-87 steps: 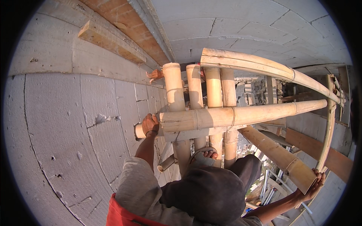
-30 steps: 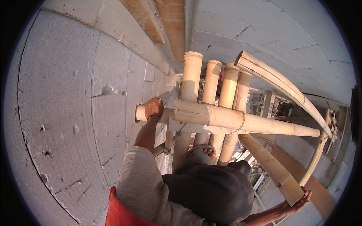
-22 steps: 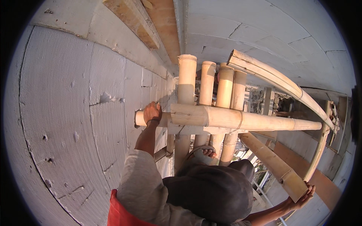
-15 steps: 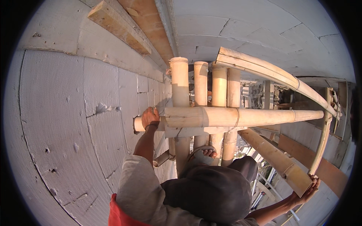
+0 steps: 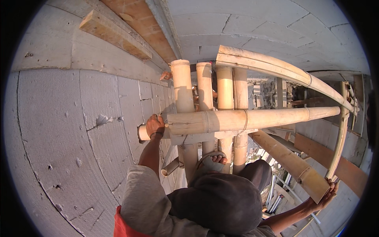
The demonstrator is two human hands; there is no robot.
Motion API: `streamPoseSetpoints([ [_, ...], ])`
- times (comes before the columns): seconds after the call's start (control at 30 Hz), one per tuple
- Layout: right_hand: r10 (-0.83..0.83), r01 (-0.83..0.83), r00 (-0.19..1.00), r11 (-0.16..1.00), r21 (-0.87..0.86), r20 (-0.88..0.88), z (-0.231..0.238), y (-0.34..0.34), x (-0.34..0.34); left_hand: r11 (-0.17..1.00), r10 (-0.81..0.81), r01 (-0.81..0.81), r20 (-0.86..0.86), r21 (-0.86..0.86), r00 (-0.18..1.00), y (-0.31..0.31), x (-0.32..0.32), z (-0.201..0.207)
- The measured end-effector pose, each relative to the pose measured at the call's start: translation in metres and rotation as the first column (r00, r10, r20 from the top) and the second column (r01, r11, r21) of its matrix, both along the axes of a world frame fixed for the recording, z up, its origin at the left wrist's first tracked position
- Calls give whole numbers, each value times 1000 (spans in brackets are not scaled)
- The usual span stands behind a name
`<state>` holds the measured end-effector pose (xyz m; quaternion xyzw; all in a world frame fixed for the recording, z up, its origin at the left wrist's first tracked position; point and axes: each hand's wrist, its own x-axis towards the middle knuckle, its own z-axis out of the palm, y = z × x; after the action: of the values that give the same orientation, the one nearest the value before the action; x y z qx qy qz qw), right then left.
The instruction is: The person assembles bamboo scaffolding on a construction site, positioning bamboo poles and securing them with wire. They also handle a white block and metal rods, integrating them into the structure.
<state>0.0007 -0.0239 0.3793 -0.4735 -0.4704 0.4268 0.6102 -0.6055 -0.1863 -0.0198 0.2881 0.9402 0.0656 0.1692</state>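
Bamboo point(image 5: 290, 162) could fall if the right hand point(image 5: 323, 200), fingers curled on its end, slips; the left hand point(image 5: 155, 125) has fingers bent over another pole point(image 5: 144, 133)

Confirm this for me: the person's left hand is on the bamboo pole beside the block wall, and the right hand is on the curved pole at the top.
Wrong about the right hand: the head view shows it at the lower end of the slanting bamboo pole. The left hand is on the pole beside the block wall, as stated.
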Motion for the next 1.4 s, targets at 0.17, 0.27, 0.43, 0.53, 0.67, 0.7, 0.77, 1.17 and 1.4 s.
streamPoseSetpoints([
  [0.17, -13, 13, 1000, 1000, 10, 12, 0, 3, 0, 1000, -3, 3, -7, 10, 1000, -3, 1, -1],
  [0.27, -53, 53, 997, 999, 8, 50, 0, 5, -6, 1000, -2, 2, 2, 17, 1000, -5, 1, -2],
  [0.43, 58, -58, 998, 998, 12, -8, 1, 3, 7, 1000, 23, -23, 7, 21, 1000, -2, 0, 2],
  [0.53, -36, 36, 999, 999, 5, 28, 1, 0, -4, 1000, 8, -8, -5, 24, 1000, 1, -1, 2],
  [0.67, 20, -20, 999, 1000, -6, 36, 7, 1, -22, 998, -1, 3, -33, 70, 999, -5, -2, -8],
  [0.7, 57, -57, 998, 998, 10, 4, 5, 0, -23, 997, -15, 18, -36, 73, 999, -5, -1, -10],
  [0.77, 73, -72, 997, 996, 42, -20, -1, -1, -20, 999, -3, 3, -3, 51, 1000, 3, 2, 1],
  [1.17, -120, 118, 993, 985, 124, 11, -4, -3, -58, 948, -56, 190, 455, -254, 889, -101, -68, -188],
  [1.4, -154, 156, 988, 984, 91, -27, -2, 1, -65, 989, -11, 45, 237, -139, 971, -34, -27, -85],
])
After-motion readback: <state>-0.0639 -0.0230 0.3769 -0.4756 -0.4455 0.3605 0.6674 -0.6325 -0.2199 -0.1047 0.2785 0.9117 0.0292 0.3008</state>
